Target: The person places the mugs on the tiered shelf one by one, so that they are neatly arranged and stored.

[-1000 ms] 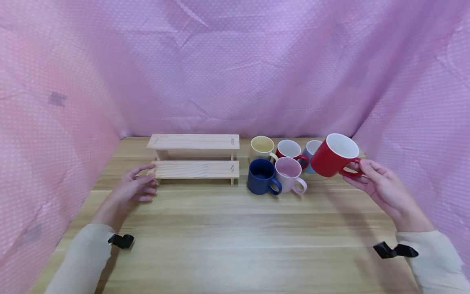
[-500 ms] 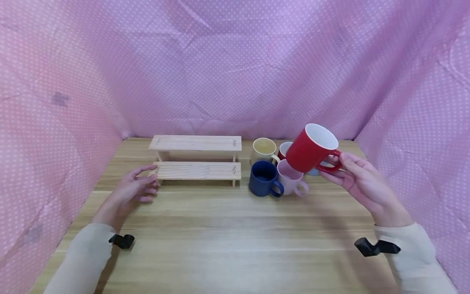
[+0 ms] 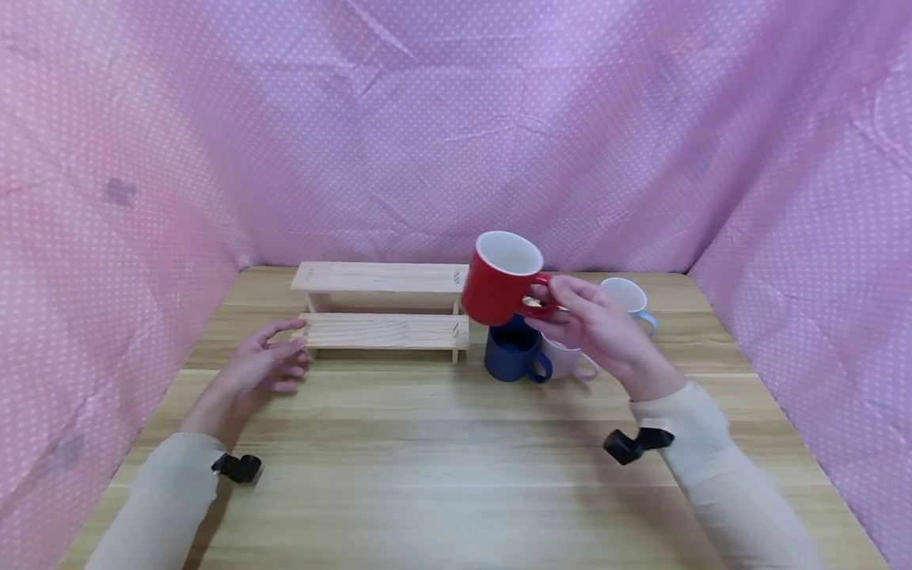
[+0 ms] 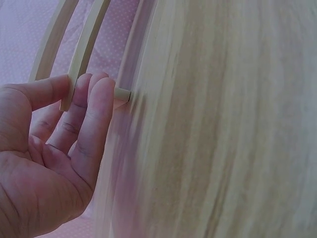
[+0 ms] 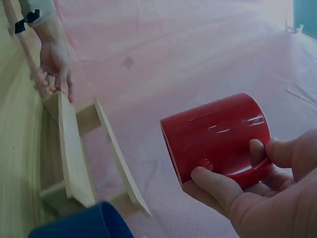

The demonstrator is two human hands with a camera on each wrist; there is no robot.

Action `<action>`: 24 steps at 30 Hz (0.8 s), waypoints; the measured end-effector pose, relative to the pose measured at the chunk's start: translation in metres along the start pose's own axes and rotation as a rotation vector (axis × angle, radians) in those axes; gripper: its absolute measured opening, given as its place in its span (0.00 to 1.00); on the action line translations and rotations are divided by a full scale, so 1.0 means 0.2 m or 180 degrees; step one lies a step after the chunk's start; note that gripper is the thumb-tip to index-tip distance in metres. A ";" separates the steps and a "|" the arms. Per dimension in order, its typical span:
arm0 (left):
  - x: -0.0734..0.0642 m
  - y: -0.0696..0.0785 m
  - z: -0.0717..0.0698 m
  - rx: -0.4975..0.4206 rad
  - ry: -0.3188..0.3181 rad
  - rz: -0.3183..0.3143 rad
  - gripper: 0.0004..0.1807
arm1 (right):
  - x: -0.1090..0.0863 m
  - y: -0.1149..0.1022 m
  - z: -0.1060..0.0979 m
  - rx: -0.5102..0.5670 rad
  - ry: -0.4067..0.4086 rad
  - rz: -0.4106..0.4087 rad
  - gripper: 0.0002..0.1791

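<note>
Head view shows a wooden shelf (image 3: 385, 331) with two steps, standing on a table (image 3: 392, 475). At the shelf's left end is the person's left hand (image 3: 260, 364). It pinches the end of the low step (image 3: 427, 336): the left wrist view shows one finger or thumb on one side of the wood and more fingers on the other side. By the shelf's right end, up in the air, is a red mug (image 3: 495, 289). The right hand (image 3: 602, 328) holds it by the handle (image 5: 251, 176), with fingers and thumb wrapped on. The mug tips a bit, and its white inside shows. In the head view it covers the end of the top step (image 3: 374, 277), but the right wrist view shows it apart from the shelf.

So lifting this mug is done, and setting it down is not. None of the mugs I can see stands on the shelf. A dark blue mug (image 3: 507, 361) sits just right of the shelf. A pink mug (image 3: 560, 361) comes next, partly hidden by the hand; I cannot tell if those two touch. A light blue mug (image 3: 624, 294) stands farther right of the shelf. My guess is the work is near its start, with these mugs left to do.
</note>
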State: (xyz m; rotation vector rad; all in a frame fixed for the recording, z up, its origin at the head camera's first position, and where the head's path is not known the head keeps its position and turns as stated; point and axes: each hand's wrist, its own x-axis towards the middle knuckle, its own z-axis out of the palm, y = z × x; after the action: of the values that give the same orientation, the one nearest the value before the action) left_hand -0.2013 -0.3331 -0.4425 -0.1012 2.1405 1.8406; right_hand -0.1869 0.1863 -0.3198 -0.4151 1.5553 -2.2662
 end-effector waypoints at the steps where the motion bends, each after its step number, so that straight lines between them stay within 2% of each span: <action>1: 0.00 0.00 0.00 0.0000 0.0015 -0.0008 0.32 | 0.04 0.01 0.04 -0.0009 0.0042 0.0043 0.13; 5: 0.01 0.01 0.00 0.0033 0.0036 -0.0025 0.33 | 0.18 0.05 0.18 -0.0140 0.0125 0.0126 0.17; 11: 0.02 0.00 0.01 0.0089 0.0015 -0.0013 0.34 | 0.39 0.11 0.37 -0.0099 0.0120 0.0173 0.17; 17: 0.01 0.01 0.02 0.0118 -0.0010 0.0049 0.35 | 0.59 0.17 0.51 -0.0156 0.0243 0.0138 0.21; 24: -0.03 0.00 0.00 0.0153 0.0036 0.0029 0.35 | 0.79 0.29 0.65 -0.0325 0.0233 0.0151 0.21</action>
State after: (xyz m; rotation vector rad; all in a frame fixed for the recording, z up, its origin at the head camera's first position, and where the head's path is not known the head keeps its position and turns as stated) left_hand -0.1955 -0.3336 -0.4419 -0.0913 2.1945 1.7965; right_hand -0.2645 -0.0117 -0.3236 -0.3218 1.7042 -2.1958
